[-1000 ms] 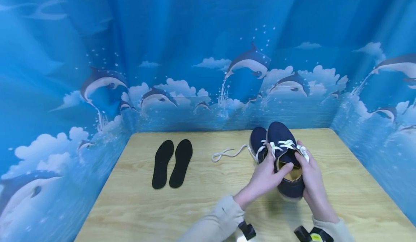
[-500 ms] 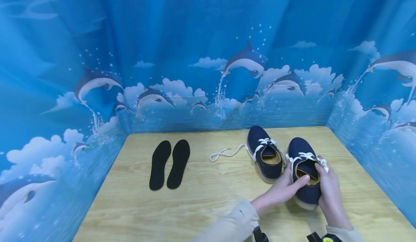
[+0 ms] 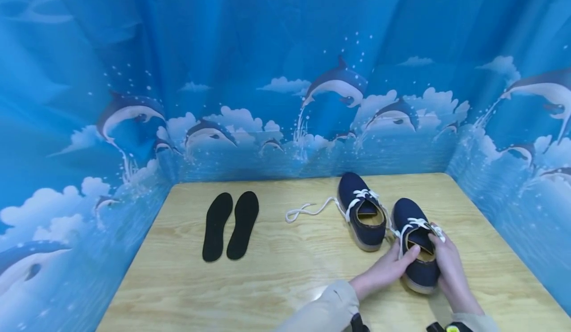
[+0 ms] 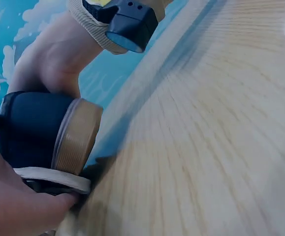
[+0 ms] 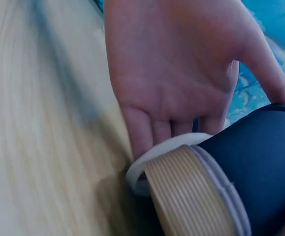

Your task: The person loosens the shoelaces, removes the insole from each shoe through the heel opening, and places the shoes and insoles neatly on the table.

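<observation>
A navy lace-up shoe [image 3: 405, 212] with white laces is held between both hands, right of the table's middle. My left hand [image 3: 386, 269] grips its left side, with the thumb at the tan-lined opening. On the opposite side, my right hand [image 3: 449, 261] holds the shoe, thumb near the tongue. The heel [image 4: 34, 130] and tan ribbed sole edge show in the left wrist view. A strip of white lace [image 5: 174, 143] passes round the sole near the right fingers. The matching shoe [image 3: 352, 189] stands just to the left.
Two black insoles [image 3: 217, 228] lie side by side on the left of the wooden table [image 3: 178, 292]. A loose white lace [image 3: 312, 212] trails left from the standing shoe. A blue dolphin-print curtain [image 3: 267, 39] surrounds the back and sides.
Both hands have carried the held shoe right and toward the front, from overlapping the other shoe to beside it. The other shoe is now fully uncovered.
</observation>
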